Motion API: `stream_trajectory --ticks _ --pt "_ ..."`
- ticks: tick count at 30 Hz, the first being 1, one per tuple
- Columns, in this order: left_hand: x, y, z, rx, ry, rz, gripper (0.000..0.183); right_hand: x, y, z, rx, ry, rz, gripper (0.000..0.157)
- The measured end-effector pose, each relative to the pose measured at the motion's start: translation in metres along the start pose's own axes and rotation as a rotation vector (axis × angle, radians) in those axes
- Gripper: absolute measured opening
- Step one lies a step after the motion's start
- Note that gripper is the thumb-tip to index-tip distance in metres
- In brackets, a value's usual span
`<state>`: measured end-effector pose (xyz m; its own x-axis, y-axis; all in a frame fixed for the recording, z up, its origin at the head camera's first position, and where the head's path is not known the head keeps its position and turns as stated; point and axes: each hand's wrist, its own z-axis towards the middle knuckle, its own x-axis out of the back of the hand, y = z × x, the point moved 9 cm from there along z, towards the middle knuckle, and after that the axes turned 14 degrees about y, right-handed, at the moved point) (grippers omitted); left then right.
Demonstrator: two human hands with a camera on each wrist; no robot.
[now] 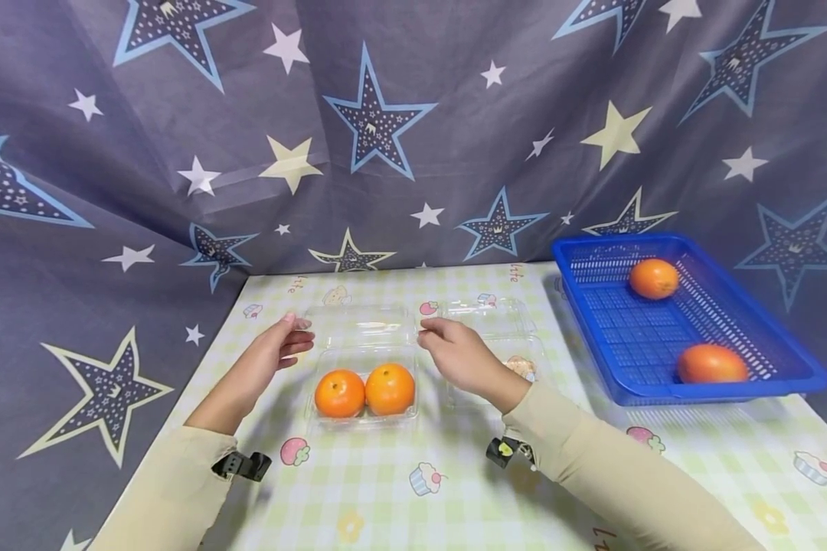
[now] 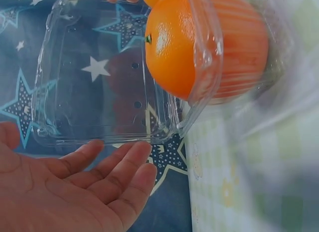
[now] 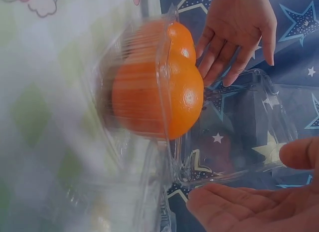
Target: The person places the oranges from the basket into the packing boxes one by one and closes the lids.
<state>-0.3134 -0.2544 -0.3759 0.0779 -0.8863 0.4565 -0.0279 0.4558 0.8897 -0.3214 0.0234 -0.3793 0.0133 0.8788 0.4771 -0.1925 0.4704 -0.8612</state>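
In the head view a clear plastic clamshell box [image 1: 361,422] lies on the table with its lid [image 1: 348,325] raised at the back. Two oranges [image 1: 340,394] sit side by side in its base. My left hand [image 1: 265,353] is at the lid's left edge, its fingers loosely extended; in the left wrist view the fingertips [image 2: 142,151] are at the rim. On the lid's right side is my right hand [image 1: 458,356], thumb and fingers apart around the edge in the right wrist view. Whether either hand touches the lid I cannot tell.
A second clear clamshell box [image 1: 485,317] lies open just right of the first, partly behind my right hand. At the right of the table stands a blue plastic basket [image 1: 596,337] with two oranges [image 1: 653,278] inside. A star-patterned curtain [image 1: 413,207] hangs behind the checked tablecloth [image 1: 358,490].
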Motion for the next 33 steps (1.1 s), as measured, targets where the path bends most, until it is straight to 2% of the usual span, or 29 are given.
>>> stream_trajectory --ticks 8,12,19,25,33 --pt "0.000 -0.006 -0.012 0.005 0.009 -0.036 0.079 -0.001 0.001 -0.007 -0.020 -0.001 0.015 0.049" --pt "0.001 -0.007 -0.018 -0.016 0.022 -0.045 0.074 -0.002 0.002 -0.013 -0.045 -0.008 0.028 0.049" --pt "0.001 -0.010 -0.027 -0.033 0.051 -0.068 0.066 -0.003 0.003 -0.019 -0.032 0.002 0.016 0.052" --pt "0.000 -0.015 -0.032 -0.025 0.076 -0.089 0.065 -0.006 0.009 -0.023 -0.064 -0.009 0.055 0.051" --pt "-0.001 -0.021 -0.041 -0.026 0.075 -0.088 0.061 -0.010 0.013 -0.029 -0.060 -0.019 0.099 0.052"
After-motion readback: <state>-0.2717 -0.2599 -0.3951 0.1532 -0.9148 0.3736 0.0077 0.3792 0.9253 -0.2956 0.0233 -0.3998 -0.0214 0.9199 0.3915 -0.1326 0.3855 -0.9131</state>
